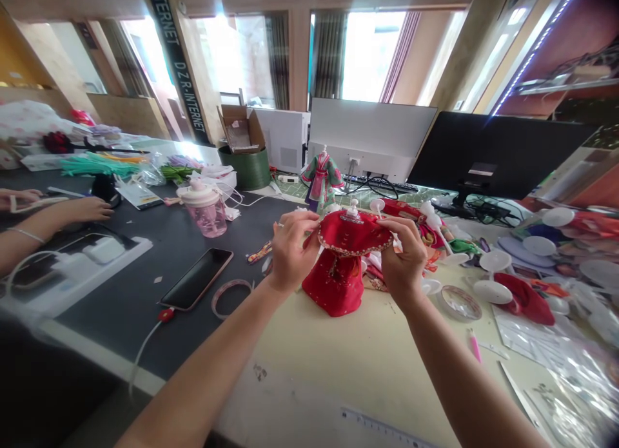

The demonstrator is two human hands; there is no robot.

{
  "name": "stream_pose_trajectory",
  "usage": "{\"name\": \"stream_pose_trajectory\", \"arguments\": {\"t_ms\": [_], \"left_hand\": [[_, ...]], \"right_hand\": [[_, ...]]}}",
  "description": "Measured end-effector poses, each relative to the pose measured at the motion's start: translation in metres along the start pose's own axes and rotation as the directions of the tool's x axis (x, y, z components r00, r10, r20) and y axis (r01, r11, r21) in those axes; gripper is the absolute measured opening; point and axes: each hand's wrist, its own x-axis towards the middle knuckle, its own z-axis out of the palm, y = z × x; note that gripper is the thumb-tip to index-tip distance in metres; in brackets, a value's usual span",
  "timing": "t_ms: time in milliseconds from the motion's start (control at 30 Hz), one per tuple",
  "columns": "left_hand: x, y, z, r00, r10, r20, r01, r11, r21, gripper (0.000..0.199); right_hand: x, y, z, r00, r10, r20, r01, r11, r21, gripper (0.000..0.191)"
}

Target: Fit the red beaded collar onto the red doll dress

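Observation:
A red doll cape (355, 235) with a beaded edge is spread wide at the top of a small dress form with a white neck knob. Under it a red doll skirt (336, 290) flares down to the table. My left hand (294, 249) pinches the cape's left edge, fingers closed. On the opposite side my right hand (405, 251) grips the right edge between thumb and fingers. Behind them stands another small dress form in a green and pink robe (322, 177).
At left lie a phone (197, 279), a tape roll (232, 298), a pink cup (202, 209) and a power strip (97, 274) beside another person's hands (82, 209). White stands (493, 290) and red cloth crowd the right. A ruler (382, 428) lies in front; monitors (370, 132) stand behind.

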Motion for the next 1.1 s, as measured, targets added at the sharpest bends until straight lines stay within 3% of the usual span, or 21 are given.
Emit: {"name": "stream_pose_trajectory", "arguments": {"t_ms": [333,467,667,833,933,1000,1100], "left_hand": [[-0.005,-0.002,0.000,0.997,-0.015,-0.077,0.017,1.000,0.021,0.014],[-0.009,-0.002,0.001,0.992,-0.110,-0.061,0.109,0.994,-0.022,0.041],[-0.007,-0.002,-0.010,0.999,-0.005,0.048,0.007,0.999,-0.050,0.014],[-0.014,-0.010,-0.023,0.985,-0.163,0.060,0.171,0.973,-0.153,0.018],[-0.023,-0.021,-0.024,0.928,-0.371,0.024,0.367,0.906,-0.208,0.017],[-0.029,-0.030,-0.024,0.839,-0.541,0.059,0.539,0.810,-0.232,0.017],[-0.035,-0.042,-0.027,0.673,-0.702,0.232,0.739,0.635,-0.225,0.017]], "right_hand": [[0.011,-0.001,-0.002,0.998,0.050,-0.027,-0.049,0.997,0.056,0.034],[0.004,0.001,-0.002,0.998,0.063,0.002,-0.063,0.998,0.031,0.031],[-0.011,0.005,-0.009,0.998,0.066,0.022,-0.064,0.995,-0.070,0.015],[-0.036,0.018,-0.023,0.978,0.185,0.095,-0.173,0.977,-0.127,0.015],[-0.057,0.029,-0.029,0.948,0.281,0.147,-0.264,0.957,-0.124,0.017],[-0.071,0.034,-0.030,0.915,0.363,0.176,-0.350,0.931,-0.102,0.017],[-0.085,0.039,-0.028,0.833,0.497,0.245,-0.502,0.864,-0.047,0.018]]}}
